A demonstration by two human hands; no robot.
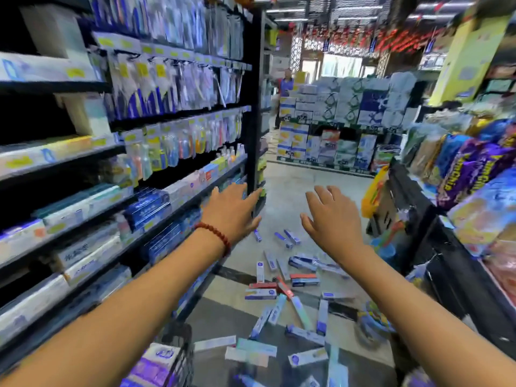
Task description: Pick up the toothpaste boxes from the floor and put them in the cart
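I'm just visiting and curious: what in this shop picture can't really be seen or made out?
- Cart, head view: only a dark wire corner shows; the bottom edge and the left arm hide the rest.
- Toothpaste boxes on the floor: print too blurred to read; the right hand and arm cover some, so no full count.
- Shelf goods: motion blur smears labels.
- Left hand: palm faces away.

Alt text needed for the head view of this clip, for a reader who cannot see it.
Both hands, left hand and right hand, reach forward open and empty above toothpaste boxes scattered on a shop aisle floor. Stocked shelves line the left side, and the wire cart sits at the bottom edge with boxes already inside.
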